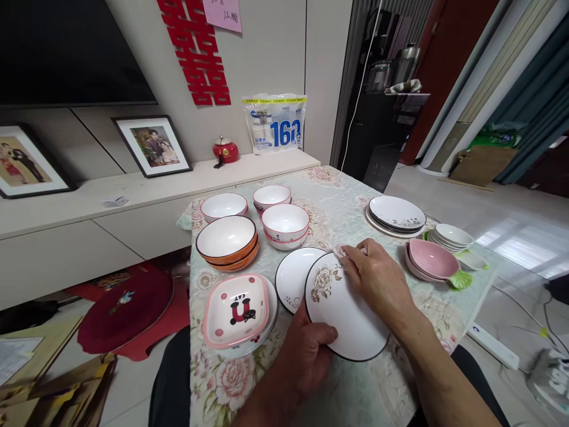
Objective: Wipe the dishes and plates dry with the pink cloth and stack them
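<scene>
My left hand point(311, 341) grips the lower left edge of a white plate point(351, 323) with a dark rim and a brown flower print, thumb on its face. The plate is held tilted above the table. My right hand point(377, 276) pinches a whitish cloth or tissue point(341, 252), mostly hidden under the fingers, against the plate's upper edge. Partly behind the held plate lies another white plate point(288, 279) with a dark rim. To its left, a square pink-rimmed cat dish point(237, 311) rests on a round white dish.
Behind stand orange bowls point(226, 240) and red-rimmed bowls point(284, 219). On the right are stacked plates point(395, 210), small white bowls point(453, 234) and pink dishes point(433, 258). A flowered cloth covers the table point(233, 379). Beyond it, a cabinet point(133, 204) bears frames and a plastic pack.
</scene>
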The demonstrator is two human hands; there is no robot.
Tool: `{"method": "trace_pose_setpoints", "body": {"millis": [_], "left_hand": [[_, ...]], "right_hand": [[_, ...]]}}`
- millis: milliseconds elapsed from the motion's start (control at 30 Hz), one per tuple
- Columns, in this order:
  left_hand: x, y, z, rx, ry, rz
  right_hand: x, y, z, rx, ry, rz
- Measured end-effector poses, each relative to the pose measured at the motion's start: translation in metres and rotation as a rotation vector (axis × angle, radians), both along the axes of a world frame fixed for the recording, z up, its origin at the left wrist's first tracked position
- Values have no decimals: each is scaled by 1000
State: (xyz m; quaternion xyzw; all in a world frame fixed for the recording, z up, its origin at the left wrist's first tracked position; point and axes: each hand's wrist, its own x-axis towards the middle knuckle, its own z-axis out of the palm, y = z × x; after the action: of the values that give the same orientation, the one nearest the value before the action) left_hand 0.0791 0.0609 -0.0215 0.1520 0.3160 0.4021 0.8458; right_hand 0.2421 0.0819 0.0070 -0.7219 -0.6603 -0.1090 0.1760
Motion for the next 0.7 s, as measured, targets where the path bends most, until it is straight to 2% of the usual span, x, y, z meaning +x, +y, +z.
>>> {"method": "trace_pose_setpoints", "body": {"millis": [67,133,267,367,500,600,700], "left_hand": [[-1,1,-2,-3,4,31],[-1,2,-2,-12,5,36],[-1,3,3,-31,9,15],[0,3,6,-37,17,-3],[-1,4,5,-55,1,10],[-2,3,4,-28,-10,-20],[-2,2,4,25,-42,-70]], "right_hand": [[4,1,-3,12,-48,-61],[1,1,-6,61,-63,-39],[-20,1,-8,142,63,208],[-35,-2,-3,57,219,422],[-37,-8,11,-94,366,618],[-33,-11,17,-181,408,675],[-33,-10,13,-182,405,622]]}}
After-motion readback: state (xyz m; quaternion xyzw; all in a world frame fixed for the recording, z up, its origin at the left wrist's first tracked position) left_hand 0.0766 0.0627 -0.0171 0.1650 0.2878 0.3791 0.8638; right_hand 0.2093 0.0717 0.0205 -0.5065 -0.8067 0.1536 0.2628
